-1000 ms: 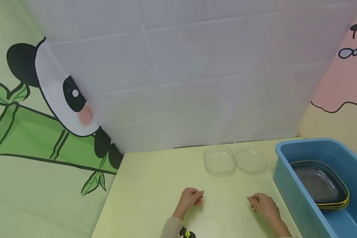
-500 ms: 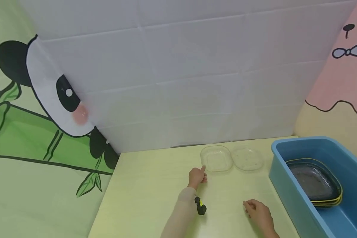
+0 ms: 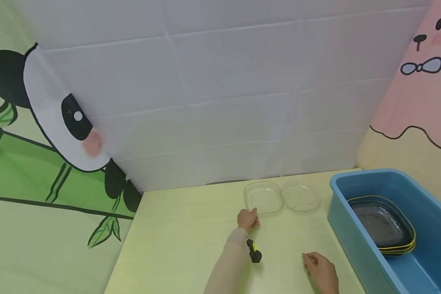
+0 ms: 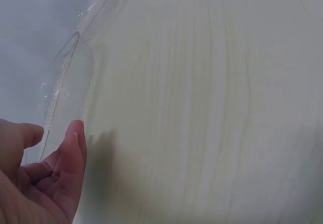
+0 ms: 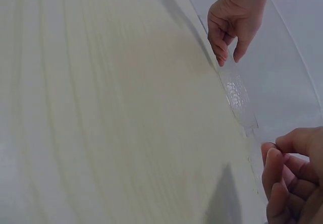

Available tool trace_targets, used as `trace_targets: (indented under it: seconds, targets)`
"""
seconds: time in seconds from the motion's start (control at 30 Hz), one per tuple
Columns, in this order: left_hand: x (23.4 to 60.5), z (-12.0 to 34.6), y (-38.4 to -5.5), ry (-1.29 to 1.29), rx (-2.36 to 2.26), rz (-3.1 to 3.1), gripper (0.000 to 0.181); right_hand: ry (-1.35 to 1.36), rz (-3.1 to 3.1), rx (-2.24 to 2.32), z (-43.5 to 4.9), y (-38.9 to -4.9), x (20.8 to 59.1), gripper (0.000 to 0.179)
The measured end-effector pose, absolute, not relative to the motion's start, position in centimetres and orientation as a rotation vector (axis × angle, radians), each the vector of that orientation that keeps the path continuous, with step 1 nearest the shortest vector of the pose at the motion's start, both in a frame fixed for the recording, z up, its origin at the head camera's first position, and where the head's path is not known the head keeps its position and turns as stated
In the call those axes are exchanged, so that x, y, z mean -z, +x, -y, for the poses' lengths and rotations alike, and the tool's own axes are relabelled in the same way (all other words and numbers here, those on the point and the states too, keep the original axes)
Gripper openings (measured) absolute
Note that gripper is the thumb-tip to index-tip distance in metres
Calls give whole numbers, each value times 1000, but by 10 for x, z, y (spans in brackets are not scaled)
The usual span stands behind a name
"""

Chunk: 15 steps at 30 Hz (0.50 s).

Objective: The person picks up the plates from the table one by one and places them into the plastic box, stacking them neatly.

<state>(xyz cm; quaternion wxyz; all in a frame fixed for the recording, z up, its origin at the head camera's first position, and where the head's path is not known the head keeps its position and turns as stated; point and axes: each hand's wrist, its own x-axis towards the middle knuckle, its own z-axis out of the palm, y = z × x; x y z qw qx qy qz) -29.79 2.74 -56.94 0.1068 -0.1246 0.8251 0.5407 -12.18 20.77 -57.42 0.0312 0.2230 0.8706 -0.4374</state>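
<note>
A clear, rounded-square plastic container (image 3: 263,198) stands near the back of the yellow table. Touching or close to its right side lies a flatter clear piece (image 3: 301,199) that looks like a lid. My left hand (image 3: 247,219) is at the container's near left edge. In the left wrist view, a gap shows between that hand's thumb (image 4: 31,134) and fingers, with the clear wall just beyond; contact cannot be made out. Nearer the front, my right hand (image 3: 321,272) hovers or rests low, loosely curled and holding nothing. Its thumb and forefinger tips meet in the right wrist view.
On the right stands a deep blue bin (image 3: 356,232). Inside it, several dark trays with yellow rims (image 3: 380,224) are stacked. A white sheet (image 3: 220,102) hangs behind the table, and a panda-print cloth (image 3: 55,179) hangs at the left.
My left hand has reached forward from the table's front to the container's near edge. The right hand has drawn slightly toward me. Both clear pieces still lie on the table.
</note>
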Motion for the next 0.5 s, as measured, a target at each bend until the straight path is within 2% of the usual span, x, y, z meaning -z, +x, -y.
trace_targets:
  seconds: [0.5]
  targets:
    - [583, -26, -304, -320, -1685, -2397, 33, 744, -2658, 1373, -208, -120, 577, 25]
